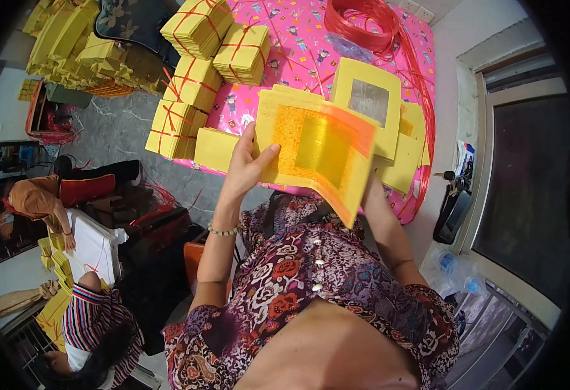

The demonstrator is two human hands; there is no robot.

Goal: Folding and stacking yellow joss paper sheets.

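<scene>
- Holding a fanned sheaf of yellow paper sheets [317, 153] with gold-foil centres and orange borders, the person stands at a table covered by a pink patterned cloth [298, 45].
- Left hand [249, 166]: closed on the sheaf's left edge, thumb laid across the front sheet, fingers behind.
- Right hand: hidden behind the sheaf at its lower right; only the forearm shows, so its grip cannot be told.
- Sheaf position: lifted off the table, tilted, above the table's near edge.
- On the table: loose yellow sheets [369, 97], one showing a silver square, tied yellow bundles [223, 42] bound with red string, and a coil of red string [363, 23].
- Risk, as a judgement: the sheets are splayed and gripped at the edges only; a slack thumb could let the front sheets slide out and drop past the table edge to the floor.
- Risk: loose string strands lying near could snag a sheet corner.
</scene>
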